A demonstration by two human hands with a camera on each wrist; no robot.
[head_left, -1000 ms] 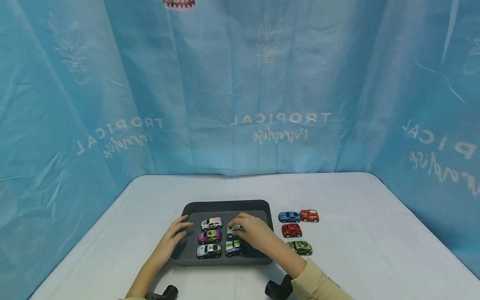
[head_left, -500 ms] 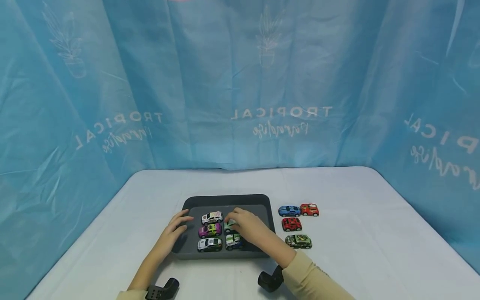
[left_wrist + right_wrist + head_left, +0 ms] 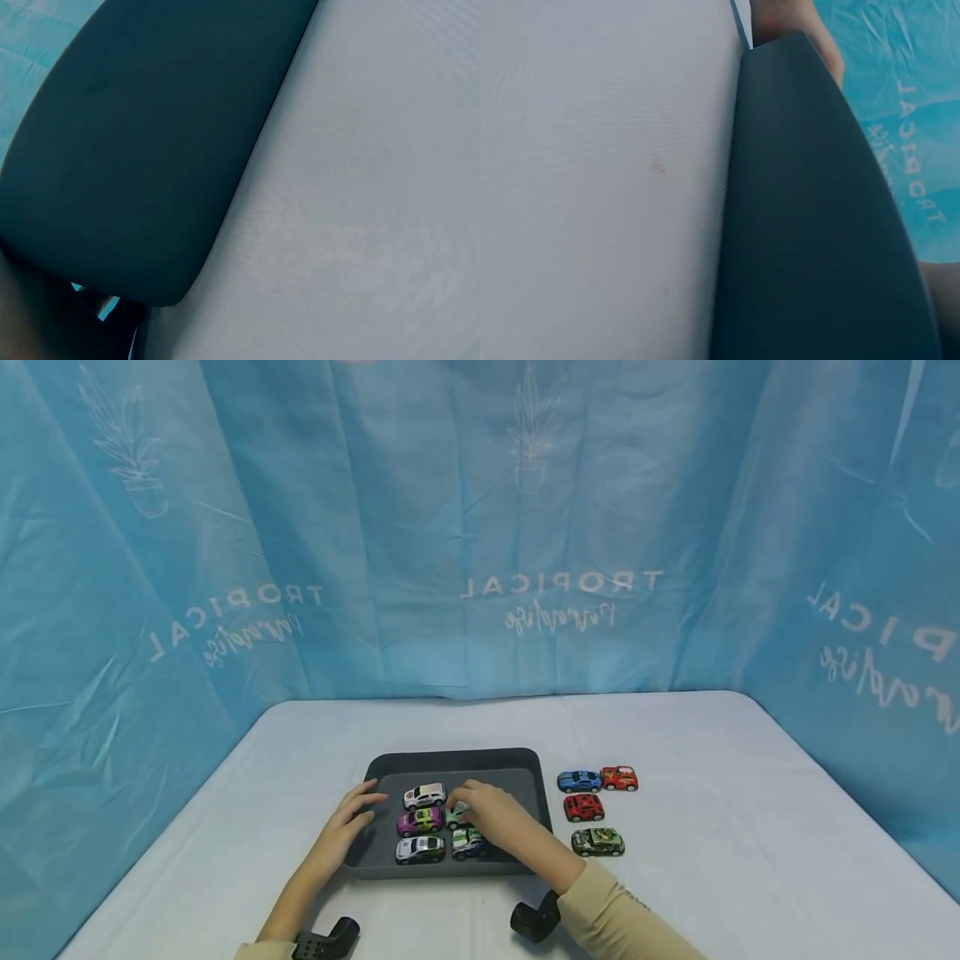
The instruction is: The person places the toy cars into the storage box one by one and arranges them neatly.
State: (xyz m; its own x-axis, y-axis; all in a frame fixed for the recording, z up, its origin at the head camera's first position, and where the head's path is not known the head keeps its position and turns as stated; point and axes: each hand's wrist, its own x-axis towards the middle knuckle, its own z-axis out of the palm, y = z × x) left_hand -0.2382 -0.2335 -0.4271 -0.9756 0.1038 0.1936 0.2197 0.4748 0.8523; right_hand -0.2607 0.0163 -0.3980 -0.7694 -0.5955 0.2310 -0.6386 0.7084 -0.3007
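Observation:
A dark grey tray (image 3: 498, 762) lies on the white table. My left hand (image 3: 336, 833) rests at its left rim, fingers reaching over the edge. Inside, my right hand (image 3: 497, 817) pinches a pale green toy car (image 3: 453, 819), mostly covered by the fingers. To its left sit a white toy car (image 3: 424, 795), a purple-and-yellow toy car (image 3: 420, 821) and a silver toy car (image 3: 420, 850) in a column. Just in front of the green one is a white-green-blue toy car (image 3: 468, 843). Both wrist views show mainly the tray's outer wall (image 3: 150, 150).
Right of the tray, on the table (image 3: 712, 827), stand a blue toy car (image 3: 578, 781), an orange-red toy car (image 3: 619, 778), a red toy car (image 3: 583, 807) and a camouflage toy car (image 3: 597, 842). A blue curtain (image 3: 480, 527) surrounds the table's back and sides.
My right hand has shifted slightly left with the green toy car, bringing it close to the purple one. My left hand stays at the rim. The head view has tilted slightly down.

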